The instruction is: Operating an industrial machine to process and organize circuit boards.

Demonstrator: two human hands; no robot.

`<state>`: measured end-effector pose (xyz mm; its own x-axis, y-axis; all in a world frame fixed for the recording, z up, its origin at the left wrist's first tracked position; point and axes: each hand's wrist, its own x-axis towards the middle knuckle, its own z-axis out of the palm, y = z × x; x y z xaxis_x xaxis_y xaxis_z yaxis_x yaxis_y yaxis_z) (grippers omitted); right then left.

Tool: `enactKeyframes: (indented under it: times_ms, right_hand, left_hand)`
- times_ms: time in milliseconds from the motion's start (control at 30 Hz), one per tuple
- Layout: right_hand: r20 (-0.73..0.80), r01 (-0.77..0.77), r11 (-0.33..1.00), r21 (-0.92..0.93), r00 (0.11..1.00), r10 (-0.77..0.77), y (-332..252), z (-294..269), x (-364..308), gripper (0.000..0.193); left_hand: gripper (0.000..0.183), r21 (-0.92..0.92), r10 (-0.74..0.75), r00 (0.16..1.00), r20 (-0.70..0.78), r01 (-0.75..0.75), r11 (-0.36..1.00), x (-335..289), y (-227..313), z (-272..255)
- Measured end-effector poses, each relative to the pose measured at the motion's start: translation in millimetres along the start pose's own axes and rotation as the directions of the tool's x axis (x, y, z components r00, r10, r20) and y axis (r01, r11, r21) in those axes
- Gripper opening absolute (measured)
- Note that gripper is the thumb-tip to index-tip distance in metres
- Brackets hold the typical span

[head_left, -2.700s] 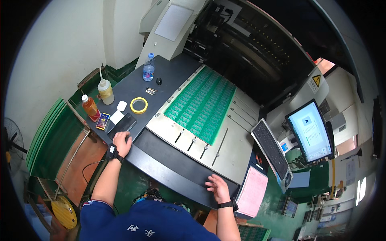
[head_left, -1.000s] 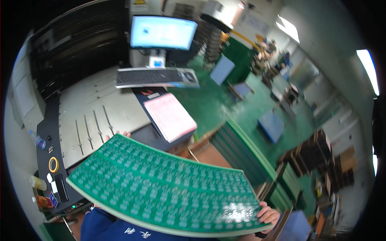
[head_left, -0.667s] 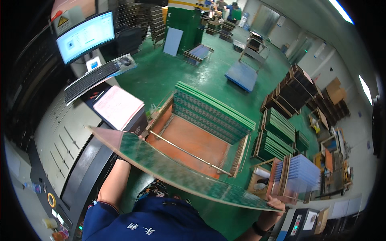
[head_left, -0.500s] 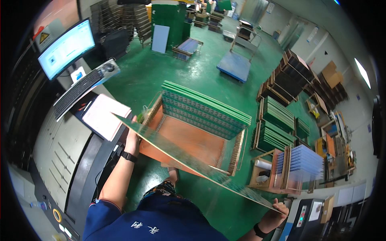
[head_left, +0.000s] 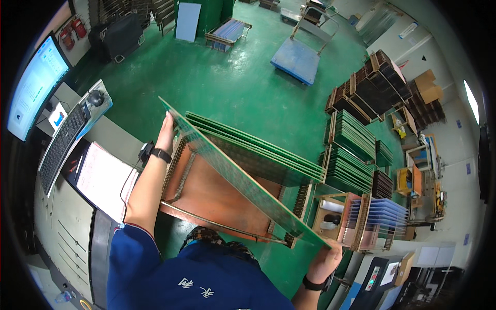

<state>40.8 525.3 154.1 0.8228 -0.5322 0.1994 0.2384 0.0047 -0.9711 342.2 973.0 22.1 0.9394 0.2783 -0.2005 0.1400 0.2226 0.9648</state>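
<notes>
The person held a large green circuit panel (head_left: 243, 181) by its two far ends, and the panel was tilted on its edge above a slotted wooden rack (head_left: 206, 191). The left hand (head_left: 166, 130) was closed on the upper left corner of the panel, with the fingers wrapped over the edge; a dark watch sat on that wrist. The right hand (head_left: 324, 261) held the lower right corner, and its grip was closed around the edge from below. The panel ran as a long diagonal line from the upper left to the lower right, across the open top of the rack.

The rack had a reddish-brown floor and toothed rails along its sides. At its far side, several other green panels (head_left: 258, 150) already stood on edge, close together and parallel to each other. I could not tell if the held panel touched a rail or only hung just over it.

To the right of the rack there was a smaller rack with pale blue sheets (head_left: 380, 214), and behind it, stacks of green boards (head_left: 354, 137) lay on the green floor (head_left: 232, 77). A blue flat cart (head_left: 295, 59) stood farther away. On the left, a counter (head_left: 111, 139) carried a keyboard (head_left: 64, 142), a monitor (head_left: 33, 88) and a pink paper pad (head_left: 103, 181). The blue shirt of the person filled the lower edge.
</notes>
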Motion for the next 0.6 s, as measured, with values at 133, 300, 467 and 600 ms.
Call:
enactKeyframes:
  times_ms: [133, 300, 467, 600]
  right_hand:
    - [-0.105, -0.071, 0.997, 0.011, 0.992, 0.072, 8, 22, 49, 0.028]
    - [-0.164, -0.18, 0.953, -0.244, 0.976, 0.143, 29, 20, 127, 0.026]
    - [-0.025, -0.169, 0.938, -0.303, 0.985, 0.17, 45, 46, 192, 0.035]
    - [-0.075, -0.213, 0.946, -0.244, 0.977, 0.201, 53, 47, 207, 0.036]
  left_hand:
    - [0.067, 0.086, -0.075, 0.997, -0.006, 0.075, 0.993, 4, 14, 10]
    - [0.061, 0.113, -0.107, 0.991, -0.079, 0.116, 0.987, 1, 9, 3]
    - [0.071, 0.051, -0.076, 0.991, -0.112, 0.082, 0.995, 4, -12, -36]
    - [0.075, 0.049, -0.086, 0.991, -0.098, 0.091, 0.995, 5, -13, -23]
